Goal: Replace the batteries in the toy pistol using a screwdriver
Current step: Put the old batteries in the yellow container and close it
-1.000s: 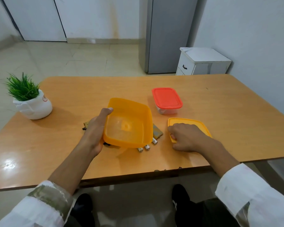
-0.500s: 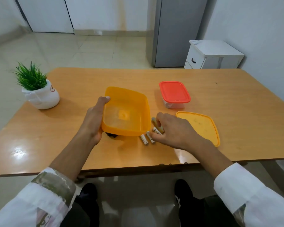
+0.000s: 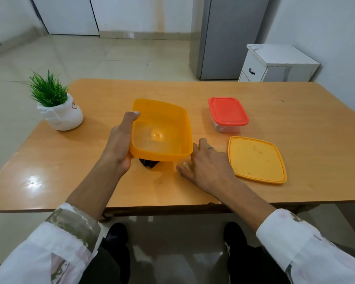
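Both hands busy: L hand (image 3: 119,144) grips orange tub (image 3: 162,130).

Bare table (image 3: 295,111) far right; orange tub (image 3: 162,128), lid (image 3: 256,158), red-lidded box (image 3: 228,111) crowding centre.

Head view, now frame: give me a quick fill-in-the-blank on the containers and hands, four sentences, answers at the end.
1. The empty orange plastic tub is held tilted by the person's ____ hand.
2. The flat orange plastic lid lies on the wooden table to the ____ of the right hand.
3. The small clear plastic box is closed with a ____ lid.
4. The white pot holds a small green ____.

Missing words: left; right; red; plant
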